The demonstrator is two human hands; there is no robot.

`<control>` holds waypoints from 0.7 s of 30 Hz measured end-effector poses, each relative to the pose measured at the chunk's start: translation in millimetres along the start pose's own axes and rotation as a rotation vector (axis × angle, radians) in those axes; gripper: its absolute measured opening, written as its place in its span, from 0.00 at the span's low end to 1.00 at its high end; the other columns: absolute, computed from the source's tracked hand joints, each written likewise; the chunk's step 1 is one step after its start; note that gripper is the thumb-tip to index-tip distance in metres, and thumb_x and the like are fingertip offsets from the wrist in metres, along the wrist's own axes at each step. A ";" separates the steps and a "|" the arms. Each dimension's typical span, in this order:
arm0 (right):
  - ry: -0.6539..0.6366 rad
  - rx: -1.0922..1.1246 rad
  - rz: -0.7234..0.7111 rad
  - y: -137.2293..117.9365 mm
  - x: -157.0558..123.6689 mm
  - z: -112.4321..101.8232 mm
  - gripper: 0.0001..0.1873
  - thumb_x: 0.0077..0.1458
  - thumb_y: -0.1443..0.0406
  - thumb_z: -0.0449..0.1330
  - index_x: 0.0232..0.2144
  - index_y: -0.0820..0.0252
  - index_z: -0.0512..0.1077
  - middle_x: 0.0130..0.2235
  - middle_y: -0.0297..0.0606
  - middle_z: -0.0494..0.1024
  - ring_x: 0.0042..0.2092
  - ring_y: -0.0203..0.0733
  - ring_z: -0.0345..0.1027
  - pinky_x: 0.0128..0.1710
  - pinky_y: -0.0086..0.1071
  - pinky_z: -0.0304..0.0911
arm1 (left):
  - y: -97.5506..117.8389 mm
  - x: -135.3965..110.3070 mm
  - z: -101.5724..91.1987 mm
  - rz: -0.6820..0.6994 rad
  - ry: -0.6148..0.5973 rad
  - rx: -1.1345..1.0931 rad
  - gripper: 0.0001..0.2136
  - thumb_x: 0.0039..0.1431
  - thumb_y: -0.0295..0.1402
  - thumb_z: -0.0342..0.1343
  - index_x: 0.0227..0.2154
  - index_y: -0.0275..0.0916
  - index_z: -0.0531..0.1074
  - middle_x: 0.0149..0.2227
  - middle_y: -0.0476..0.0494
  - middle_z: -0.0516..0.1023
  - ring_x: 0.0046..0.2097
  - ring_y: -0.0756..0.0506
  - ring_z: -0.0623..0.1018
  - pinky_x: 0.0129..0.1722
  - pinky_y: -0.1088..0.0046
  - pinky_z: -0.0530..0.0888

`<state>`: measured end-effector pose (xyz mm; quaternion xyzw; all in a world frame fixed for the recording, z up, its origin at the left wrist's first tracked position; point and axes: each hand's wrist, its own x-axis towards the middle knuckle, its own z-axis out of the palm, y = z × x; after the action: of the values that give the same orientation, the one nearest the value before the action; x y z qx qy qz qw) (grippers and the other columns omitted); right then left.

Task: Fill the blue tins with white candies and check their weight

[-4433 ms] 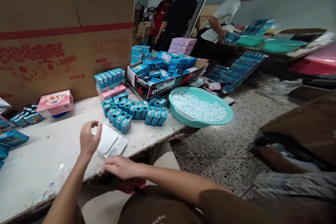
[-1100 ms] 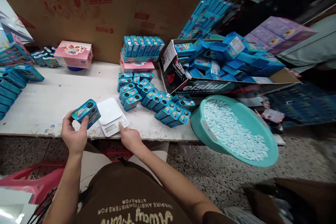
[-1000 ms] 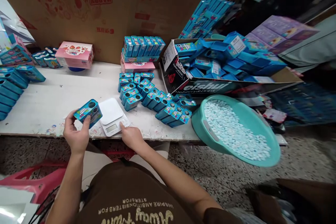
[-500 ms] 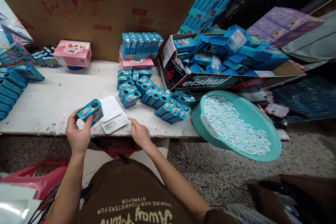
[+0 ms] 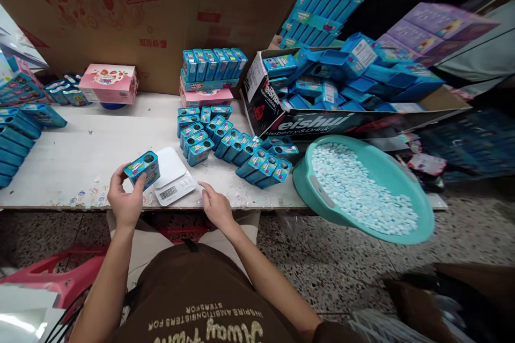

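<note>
My left hand is closed around a blue candy box with a round dark hole in its top. The box is held just left of a white digital scale, partly overlapping its edge in view. The scale's platform carries nothing, and dark segments fill its display. My right hand is at the table's front edge, right of the scale, index finger stretched toward it and holding nothing; the other fingers are partly hidden. Beyond the scale stand several blue candy boxes, upright in loose rows with holes facing up.
A turquoise basin of pale blue candies juts over the table's right front edge. Behind it, a black carton is heaped with blue boxes. Pink boxes and a display of blue boxes stand along the cardboard at the back. More blue boxes are stacked left.
The scale's display has gone from blank to showing dark segments. My left hand has shifted slightly right with the candy box. My right hand has barely moved.
</note>
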<state>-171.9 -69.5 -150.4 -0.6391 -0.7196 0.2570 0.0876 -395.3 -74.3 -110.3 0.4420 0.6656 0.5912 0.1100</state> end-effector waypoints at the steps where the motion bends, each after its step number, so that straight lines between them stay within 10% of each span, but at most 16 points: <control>1: 0.010 0.012 0.004 1.1 -0.4 -0.5 0.23 0.62 0.63 0.41 0.56 0.53 0.64 0.38 0.37 0.80 0.37 0.41 0.73 0.35 0.28 0.57 | -1.2 1.4 3.7 -0.010 -0.010 -0.012 0.20 0.47 0.36 0.62 0.44 0.38 0.69 0.41 0.43 0.74 0.43 0.46 0.74 0.47 0.68 0.71; 21: 0.070 0.101 0.038 23.3 -2.5 -3.5 0.22 0.61 0.64 0.42 0.52 0.53 0.68 0.34 0.38 0.80 0.34 0.42 0.73 0.34 0.29 0.57 | 13.1 9.3 22.5 0.012 -0.056 -0.057 0.20 0.48 0.36 0.62 0.45 0.38 0.70 0.42 0.43 0.74 0.43 0.47 0.74 0.47 0.69 0.70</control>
<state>-149.5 -69.9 -158.1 -0.6559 -0.6901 0.2720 0.1397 -379.7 -53.3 -101.5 0.4588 0.6427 0.5979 0.1375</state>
